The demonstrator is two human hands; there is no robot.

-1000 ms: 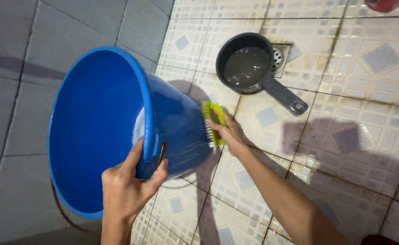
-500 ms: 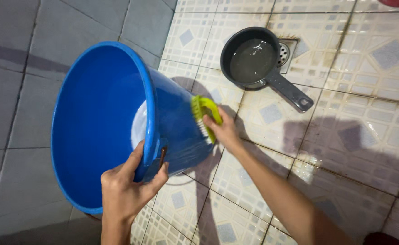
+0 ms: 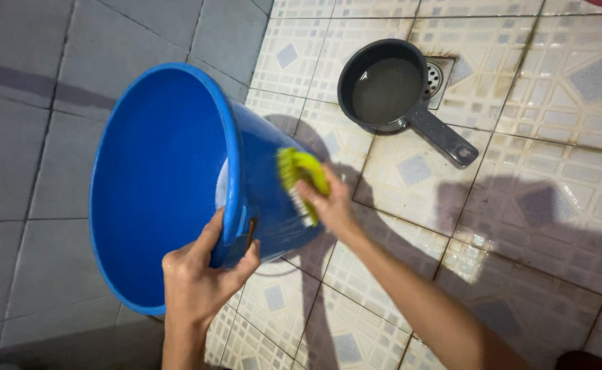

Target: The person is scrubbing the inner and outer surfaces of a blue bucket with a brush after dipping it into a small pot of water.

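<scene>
Head view, looking down at a wet tiled floor. Versus the frame half a second back: the brush (image 3: 301,179) sits a bit further left and higher on the bucket wall, nearer the rim; the right hand (image 3: 328,205) has followed it. The bucket (image 3: 157,185) is in much the same tilted pose, shifted slightly right in frame. The left hand (image 3: 202,281) keeps the same grip. The pan (image 3: 386,89) and drain (image 3: 434,79) show only a small shift toward upper right.

Bucket: big, round, bright blue plastic, tipped on its side so the mouth faces left and up toward the camera, filling left centre of the frame. Inside is plain blue with a pale patch near the rim on the right. Outer wall looks wet and glossy. A dark handle lug shows just under the rim by the left thumb.

Left hand: closed over the rim at lower centre, thumb inside, fingers wrapped on the outside next to the lug.

Right hand: curled tight round the yellow-green brush, bristles pressed against the bucket's outer wall, centre frame.

Pan: dark, round, with murky water in it, handle pointing lower right, upper centre-right, well apart from the bucket. It partly covers the metal drain behind it. Shadows of arms fall across the floor (image 3: 541,205) at right.
</scene>
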